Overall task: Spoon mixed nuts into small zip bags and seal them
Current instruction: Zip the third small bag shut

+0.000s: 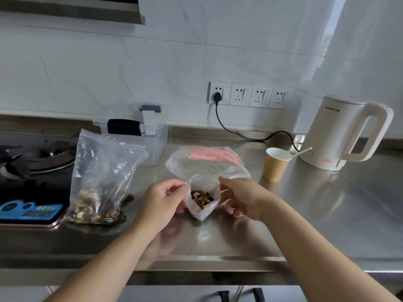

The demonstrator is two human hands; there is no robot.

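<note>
The steel tabletop (327, 214) carried a big bag of nuts (102, 182) at left — just beside the stove (32, 171). A clear box (139, 131) stood behind it. At centre lay a stack of zip bags (207, 160), a small bag (201, 203) in front; at right, a paper cup (275, 164) near a kettle (340, 136).

One head-worn wide-angle view looks forward and down over the steel table (327, 214) from its front edge, facing the tiled wall. The small zip bag (201, 205) sits close below centre; the electric kettle (340, 136) stands far right of it, the gas hob (32, 162) far left.
</note>
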